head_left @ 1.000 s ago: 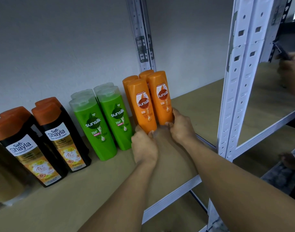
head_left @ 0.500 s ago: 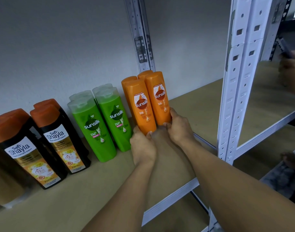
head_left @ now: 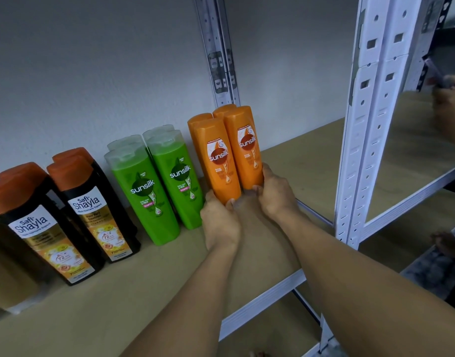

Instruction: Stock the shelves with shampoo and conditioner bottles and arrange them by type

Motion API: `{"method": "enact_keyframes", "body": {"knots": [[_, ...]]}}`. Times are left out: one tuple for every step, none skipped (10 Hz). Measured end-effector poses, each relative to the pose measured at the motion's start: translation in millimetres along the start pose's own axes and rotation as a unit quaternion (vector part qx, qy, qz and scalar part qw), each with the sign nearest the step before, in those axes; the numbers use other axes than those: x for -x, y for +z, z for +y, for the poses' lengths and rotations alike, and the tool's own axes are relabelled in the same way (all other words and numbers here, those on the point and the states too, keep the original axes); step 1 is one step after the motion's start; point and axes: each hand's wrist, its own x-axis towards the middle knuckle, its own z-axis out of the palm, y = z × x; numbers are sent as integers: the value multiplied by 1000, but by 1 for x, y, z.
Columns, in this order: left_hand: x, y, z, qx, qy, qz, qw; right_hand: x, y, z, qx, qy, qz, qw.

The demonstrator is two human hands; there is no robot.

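Bottles [head_left: 222, 163] between left grip [head_left: 220, 220], right grip [head_left: 275, 195]

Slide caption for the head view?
Left hand and right hand grip the front orange Sunsilk bottles on the shelf beside green Sunsilk bottles.

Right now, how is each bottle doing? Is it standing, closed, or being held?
Left orange bottle, standing, capped, gripped at its base by left hand.
Right orange bottle, standing, capped, gripped at its base by right hand.
Back orange bottles, standing, capped, not held.
Green bottles, standing, capped, not held.
Black bottles, standing, capped, not held.
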Motion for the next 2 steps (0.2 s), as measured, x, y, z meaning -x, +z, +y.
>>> {"method": "enact_keyframes", "body": {"knots": [[3,-4,0,-1,3,-15,1000,3,1,-1,-12,6,0,1000],[11,-12,-5,-15,36,-35,999,20,4,-1,19,-1,13,1000]]}}
